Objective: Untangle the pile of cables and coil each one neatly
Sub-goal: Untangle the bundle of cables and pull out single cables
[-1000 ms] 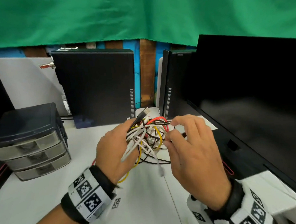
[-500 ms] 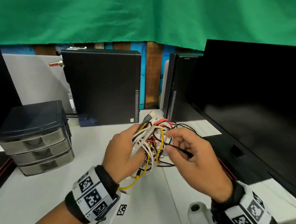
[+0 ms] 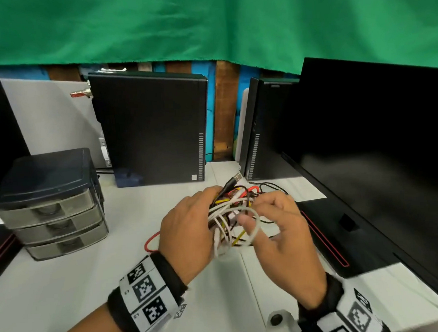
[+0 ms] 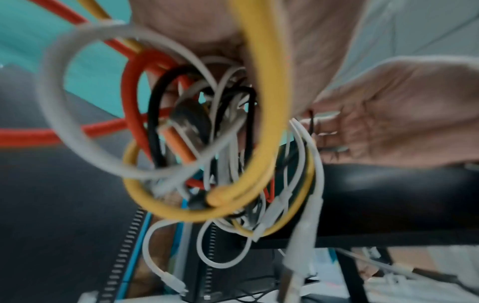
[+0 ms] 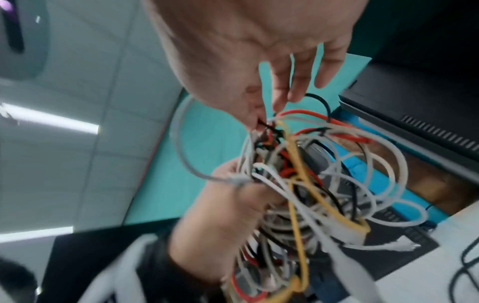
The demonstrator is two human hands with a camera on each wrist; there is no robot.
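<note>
Cable tangle [image 3: 230, 216] held above the white table [image 3: 74, 282], toward its back-right edge, hemmed by black PC towers [image 3: 152, 128] and monitor [image 3: 374, 157]; open surface near-left. Thin round white, yellow, red, black loops. Left hand [image 3: 188, 233] grips the bundle; right hand [image 3: 282, 236] pinches a black strand.

Cable tangle [image 3: 234, 213]: one knotted bundle of white, yellow, red and black leads, lifted off the desk [image 3: 92, 286], just in front of the black tower case [image 3: 152, 128]. White loops [image 5: 383, 176] dominate and bulge outward; a thick yellow cable [image 4: 261, 114] curves through the middle; a red strand [image 3: 152, 241] trails from the bundle's left down to the desk. Black lead with a silver USB plug [image 3: 236, 177] sticks up at the far side, toward the case. A white connector end [image 4: 173, 284] hangs loose. Nothing coiled.
</note>
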